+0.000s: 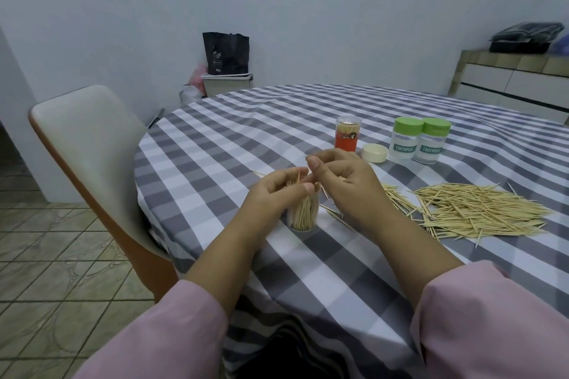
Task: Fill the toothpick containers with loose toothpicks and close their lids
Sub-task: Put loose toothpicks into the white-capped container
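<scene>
A clear open toothpick container point(303, 215), nearly full of toothpicks, stands upright on the checked tablecloth in front of me. My left hand point(277, 191) curls round its top, thumb against the rim. My right hand point(341, 181) is just right of it, fingers curled over a small bunch of toothpicks at the container's mouth. A large pile of loose toothpicks point(474, 212) lies to the right. A cream lid point(374, 157) lies upside down behind my hands. Two green-lidded containers point(406, 141) point(431, 144) labelled TOOTHPICK and a red-labelled container point(347, 134) with toothpicks inside stand further back.
The round table point(246, 120) has a grey and white checked cloth. A grey chair point(92, 144) stands at its left edge. A bin with a black bag point(226, 71) sits by the far wall. A sideboard point(517, 80) is at the right.
</scene>
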